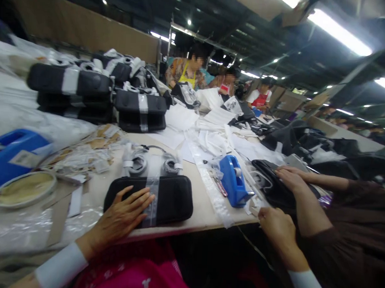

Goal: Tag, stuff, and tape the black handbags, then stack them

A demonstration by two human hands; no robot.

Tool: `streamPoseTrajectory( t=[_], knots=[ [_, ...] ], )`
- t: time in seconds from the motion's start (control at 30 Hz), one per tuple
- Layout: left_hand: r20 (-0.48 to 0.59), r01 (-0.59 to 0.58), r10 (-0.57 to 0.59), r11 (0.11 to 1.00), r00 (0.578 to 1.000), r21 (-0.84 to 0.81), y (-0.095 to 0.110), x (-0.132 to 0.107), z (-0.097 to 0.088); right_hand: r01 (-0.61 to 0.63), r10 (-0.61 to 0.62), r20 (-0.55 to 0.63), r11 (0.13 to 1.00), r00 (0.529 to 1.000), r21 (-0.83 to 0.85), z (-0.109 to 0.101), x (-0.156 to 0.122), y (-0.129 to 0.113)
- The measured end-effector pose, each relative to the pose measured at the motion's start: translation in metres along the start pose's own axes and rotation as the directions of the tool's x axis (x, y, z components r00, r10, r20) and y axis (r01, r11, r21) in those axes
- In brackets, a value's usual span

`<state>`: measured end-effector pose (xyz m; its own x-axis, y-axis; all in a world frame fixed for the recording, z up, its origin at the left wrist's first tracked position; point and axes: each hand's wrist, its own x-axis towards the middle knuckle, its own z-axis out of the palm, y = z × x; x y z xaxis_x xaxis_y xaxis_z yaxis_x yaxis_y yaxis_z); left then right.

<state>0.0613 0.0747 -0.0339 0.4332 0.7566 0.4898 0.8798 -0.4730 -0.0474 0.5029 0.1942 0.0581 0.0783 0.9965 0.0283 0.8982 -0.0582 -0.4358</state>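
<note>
My left hand lies flat with fingers spread on a black zip pouch at the near table edge. A band of clear tape runs across the pouch by my fingertips. My right hand is curled at the table's edge, just right of a blue tape dispenser and some clear plastic strips. What its fingers hold is hidden. Both my wrists wear white sleeve cuffs.
A co-worker's hands rest on another black pouch at the right. Stacked taped pouches stand at the back left, white paper sheets mid-table. A blue container and a round tin sit left. Other people work at the far end.
</note>
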Motion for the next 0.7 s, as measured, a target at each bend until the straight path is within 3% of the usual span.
streamPoseTrajectory(
  t=[0.03,0.07,0.13,0.2,0.27,0.3,0.33,0.37,0.43,0.53,0.7],
  knots=[
    [0.01,0.005,-0.005,1.0,1.0,0.006,0.001,0.001,-0.003,0.175,-0.168,0.052,0.967,0.984,-0.184,-0.003,-0.002,-0.018],
    [0.021,0.003,-0.003,1.0,1.0,0.008,0.002,0.002,-0.005,0.369,-0.343,0.136,0.87,0.929,-0.328,-0.004,-0.005,-0.041],
    [0.033,0.03,-0.031,1.0,0.999,0.005,0.002,0.003,-0.009,0.693,-0.601,0.346,0.6,0.721,-0.4,-0.001,-0.011,-0.097],
    [0.044,0.047,-0.046,0.999,0.998,-0.004,0.003,0.003,-0.009,0.88,-0.743,0.473,0.377,0.473,-0.288,0.013,-0.016,-0.158],
    [0.051,0.05,-0.05,0.999,0.997,-0.01,0.004,0.001,-0.008,0.978,-0.811,0.548,0.147,0.203,-0.146,0.034,-0.018,-0.213],
    [0.049,0.047,-0.047,0.999,0.998,-0.01,0.004,-0.001,-0.007,0.994,-0.809,0.579,0.055,0.101,-0.097,0.047,-0.017,-0.236],
    [0.049,0.044,-0.043,0.999,0.998,-0.011,0.004,-0.002,-0.005,0.998,-0.792,0.609,-0.011,0.03,-0.064,0.06,-0.015,-0.255],
    [0.047,0.043,-0.042,0.999,0.998,-0.013,0.004,-0.003,-0.004,0.997,-0.77,0.637,-0.058,-0.016,-0.045,0.072,-0.013,-0.27],
    [0.035,0.058,-0.057,0.998,0.998,-0.025,0.004,-0.005,-0.002,0.994,-0.73,0.681,-0.105,-0.047,-0.044,0.094,-0.008,-0.29],
    [0.023,0.085,-0.084,0.995,0.996,-0.042,0.005,-0.006,-0.002,0.986,-0.708,0.705,-0.141,-0.04,-0.086,0.116,-0.002,-0.304],
    [0.011,0.059,-0.058,0.997,0.998,-0.048,0.004,-0.005,-0.005,0.975,-0.714,0.699,-0.182,-0.042,-0.128,0.131,0.004,-0.314]
  ],
)
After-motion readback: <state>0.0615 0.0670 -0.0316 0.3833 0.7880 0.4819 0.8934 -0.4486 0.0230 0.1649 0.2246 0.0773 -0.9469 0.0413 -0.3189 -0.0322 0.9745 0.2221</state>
